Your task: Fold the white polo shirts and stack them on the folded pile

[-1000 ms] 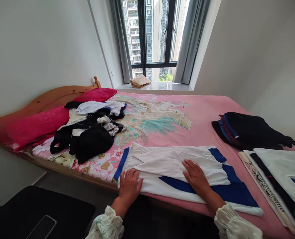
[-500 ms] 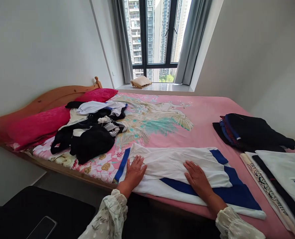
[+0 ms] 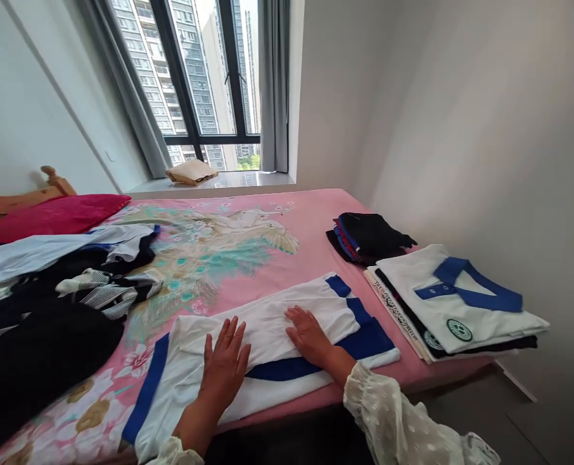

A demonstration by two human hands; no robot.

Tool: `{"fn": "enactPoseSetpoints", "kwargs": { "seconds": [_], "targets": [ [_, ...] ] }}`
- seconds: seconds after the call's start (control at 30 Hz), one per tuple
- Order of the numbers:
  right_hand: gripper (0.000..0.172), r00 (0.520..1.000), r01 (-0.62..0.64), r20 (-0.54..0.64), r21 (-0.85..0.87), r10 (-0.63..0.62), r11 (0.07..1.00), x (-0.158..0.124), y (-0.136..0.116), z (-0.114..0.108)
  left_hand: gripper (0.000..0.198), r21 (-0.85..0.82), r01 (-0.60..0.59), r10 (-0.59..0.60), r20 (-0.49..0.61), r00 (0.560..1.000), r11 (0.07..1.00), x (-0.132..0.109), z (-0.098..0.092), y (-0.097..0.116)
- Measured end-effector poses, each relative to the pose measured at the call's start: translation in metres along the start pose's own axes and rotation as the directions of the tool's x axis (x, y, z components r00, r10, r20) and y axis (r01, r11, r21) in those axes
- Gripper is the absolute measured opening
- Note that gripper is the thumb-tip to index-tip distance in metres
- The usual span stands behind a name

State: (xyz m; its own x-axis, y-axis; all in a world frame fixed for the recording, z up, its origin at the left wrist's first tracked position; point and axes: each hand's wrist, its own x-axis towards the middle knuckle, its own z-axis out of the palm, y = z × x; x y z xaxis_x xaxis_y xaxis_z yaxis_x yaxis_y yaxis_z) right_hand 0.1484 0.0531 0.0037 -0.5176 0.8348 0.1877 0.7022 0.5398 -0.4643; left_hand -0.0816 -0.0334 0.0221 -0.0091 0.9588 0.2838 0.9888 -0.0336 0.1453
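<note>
A white shirt with blue panels and a blue band (image 3: 146, 387) lies partly folded along the bed's front edge, with some wrinkles on top. My left hand (image 3: 225, 368) is over the shirt's left half, palm down, fingers stretched out; whether its palm touches the cloth I cannot tell. Flat on the upper white layer, toward the shirt's right side, rests my right hand (image 3: 310, 337) with its fingers extended. Neither hand grips anything.
To the right sits a stack of folded shirts (image 3: 490, 329), a white one with a blue collar on top. Behind it is a pile of dark folded clothes (image 3: 374, 234). Loose clothes (image 3: 49, 349) heap up at the left, near a red pillow (image 3: 68, 216).
The view has turned to the right, bringing the whole shirt stack into sight. Both hands remain over the shirt; my left hand now sits closer to its middle.
</note>
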Motion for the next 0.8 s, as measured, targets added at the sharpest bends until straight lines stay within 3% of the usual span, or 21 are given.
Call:
{"fn": "enactPoseSetpoints", "kwargs": {
  "seconds": [0.07,0.13,0.23,0.3,0.4,0.63,0.8],
  "targets": [
    [0.048,0.997,0.075,-0.026,0.005,-0.075,0.997,0.011,-0.001,-0.007,0.051,0.014,0.013,-0.015,0.104,0.994,1.0,0.011,0.012,0.017],
    [0.049,0.997,0.073,0.008,-0.044,-0.073,0.996,0.02,0.015,-0.014,0.056,0.061,0.098,-0.109,0.217,0.97,0.993,0.014,0.025,0.023],
    [0.053,0.987,-0.147,0.05,-0.139,0.155,0.979,0.024,0.064,-0.026,0.062,0.146,0.148,-0.184,0.276,0.944,0.978,0.012,0.043,0.02],
    [0.054,0.954,-0.294,0.005,-0.158,0.299,0.943,0.022,0.1,-0.035,0.063,0.183,0.134,-0.18,0.268,0.946,0.974,0.011,0.05,0.016],
    [0.052,0.915,-0.404,-0.07,-0.144,0.398,0.903,0.019,0.136,-0.048,0.063,0.219,0.125,-0.182,0.266,0.947,0.968,0.011,0.054,0.013],
    [0.038,0.781,-0.608,-0.239,-0.078,0.577,0.79,0.028,0.168,-0.078,0.061,0.274,0.113,-0.177,0.221,0.959,0.955,0.012,0.055,0.015],
    [0.02,0.775,-0.609,-0.258,-0.061,0.577,0.791,0.033,0.17,-0.088,0.061,0.261,0.109,-0.166,0.205,0.965,0.959,0.011,0.056,0.013]
  ]
}}
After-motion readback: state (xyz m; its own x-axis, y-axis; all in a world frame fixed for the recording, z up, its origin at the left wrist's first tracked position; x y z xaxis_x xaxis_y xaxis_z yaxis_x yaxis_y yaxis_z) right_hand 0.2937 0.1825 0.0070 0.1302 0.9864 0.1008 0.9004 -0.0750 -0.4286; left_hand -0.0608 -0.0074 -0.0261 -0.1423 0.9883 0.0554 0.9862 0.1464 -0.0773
